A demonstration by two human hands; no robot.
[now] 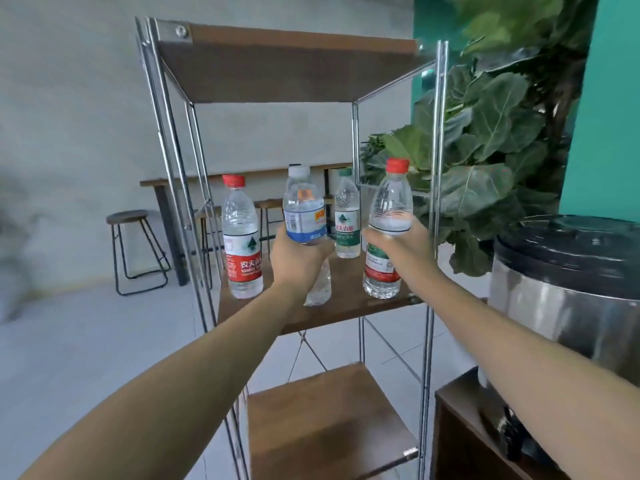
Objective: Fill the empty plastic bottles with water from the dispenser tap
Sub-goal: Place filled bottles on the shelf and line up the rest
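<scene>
i count four clear ribbed plastic bottles on the wooden middle shelf [346, 306]. my left hand [294, 258] wraps the blue-label bottle [304, 209]; my right hand [398, 251] wraps the red-capped bottle [389, 216]. one steel dispenser [568, 289] stands at right.

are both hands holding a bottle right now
Yes, the left hand grips the clear plastic bottle with the blue label and the right hand grips the clear red-capped plastic bottle.
</scene>
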